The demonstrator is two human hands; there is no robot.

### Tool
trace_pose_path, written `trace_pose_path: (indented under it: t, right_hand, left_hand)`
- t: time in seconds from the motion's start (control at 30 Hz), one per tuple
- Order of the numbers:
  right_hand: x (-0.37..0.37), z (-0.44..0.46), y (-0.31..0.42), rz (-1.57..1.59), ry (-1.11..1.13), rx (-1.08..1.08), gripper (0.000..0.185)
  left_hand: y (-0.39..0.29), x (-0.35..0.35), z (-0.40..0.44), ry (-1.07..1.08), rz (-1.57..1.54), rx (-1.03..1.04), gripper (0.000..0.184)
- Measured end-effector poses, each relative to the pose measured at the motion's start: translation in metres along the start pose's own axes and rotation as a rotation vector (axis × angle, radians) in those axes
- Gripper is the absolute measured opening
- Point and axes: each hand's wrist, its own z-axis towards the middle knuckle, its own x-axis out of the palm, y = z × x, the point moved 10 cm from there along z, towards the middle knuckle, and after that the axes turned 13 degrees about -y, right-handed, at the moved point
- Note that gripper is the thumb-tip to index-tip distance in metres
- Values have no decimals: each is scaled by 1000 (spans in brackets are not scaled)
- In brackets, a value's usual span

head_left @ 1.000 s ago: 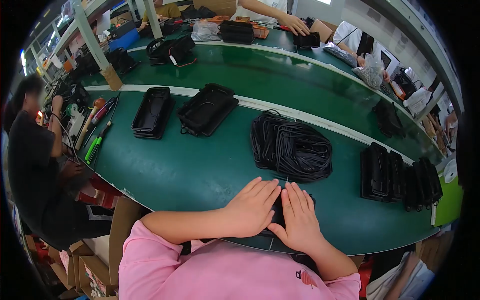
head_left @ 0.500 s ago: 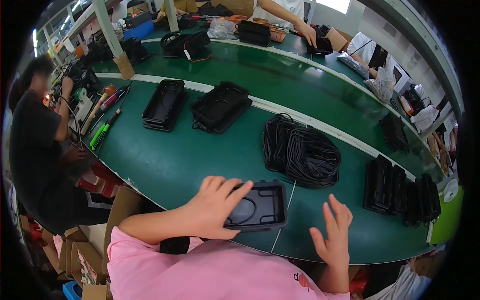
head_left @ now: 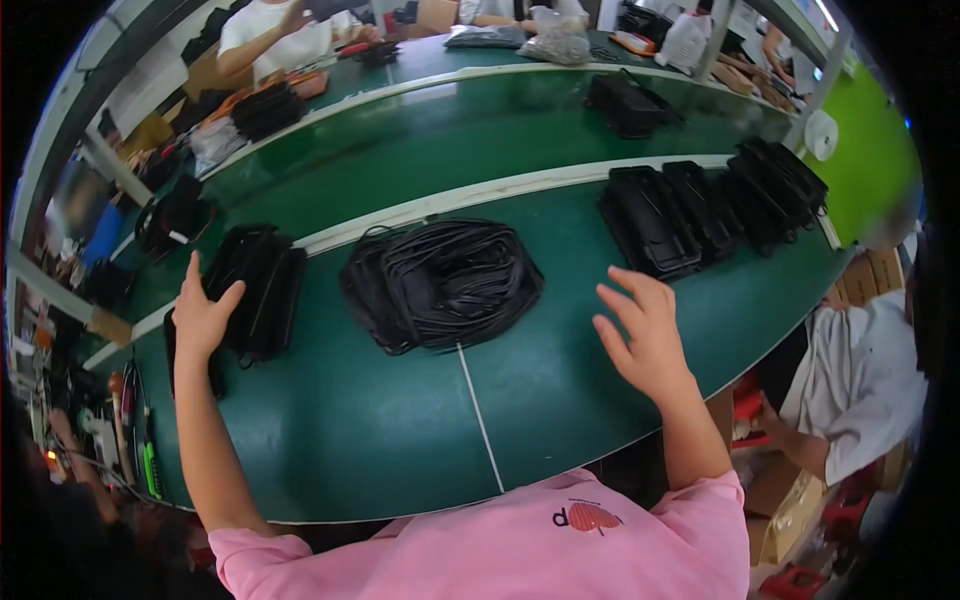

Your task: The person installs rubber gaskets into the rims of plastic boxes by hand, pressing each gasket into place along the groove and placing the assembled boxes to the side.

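Note:
My left hand (head_left: 203, 318) is stretched out with thumb and fingers apart, over the edge of the black plastic trays (head_left: 262, 295) on the left. It partly covers another black tray (head_left: 182, 350), and whether it touches one I cannot tell. Between my hands lies a thick coiled bundle of black cable (head_left: 455, 280). My right hand (head_left: 645, 335) is raised above the green table (head_left: 560, 400), its fingers spread and holding nothing. The nearest things to it are the black trays (head_left: 650, 225) at the right, a short way beyond the fingertips.
More black trays (head_left: 775, 195) stand at the far right. A white rail (head_left: 400, 212) borders a green belt (head_left: 450, 135), which carries a black case (head_left: 632, 103). Hand tools, including a green-handled one (head_left: 152, 468), lie at left. Other people work across the belt and at the right.
The view has turned right. My left hand has moved away from the tray in front of me to the left-hand trays, and that front spot no longer shows a tray. My right hand stays raised.

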Motion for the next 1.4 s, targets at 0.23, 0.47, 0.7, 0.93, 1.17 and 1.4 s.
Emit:
trace_pose_path:
  t: [0.23, 0.47, 0.7, 0.93, 1.17, 1.4]
  right_hand:
    - [25, -14, -131, -286, 106, 186, 36]
    - [5, -28, -46, -92, 336, 42, 22]
    - [-29, -84, 55, 215, 718, -110, 22]
    - [5, -78, 96, 342, 634, -326, 16]
    - [20, -39, 103, 516, 822, -354, 38]
    - [58, 55, 48, 757, 418, -125, 11]
  left_hand:
    - [10, 14, 13, 77, -15, 31, 87]
    - [-59, -51, -28, -413, 54, 384, 54]
    - [-149, -59, -89, -269, -295, 596, 26]
    - [-218, 5, -109, -215, -507, 655, 11]
    - [-242, 41, -107, -140, -366, 597, 9]
    - [-244, 25, -106, -116, -477, 555, 9]
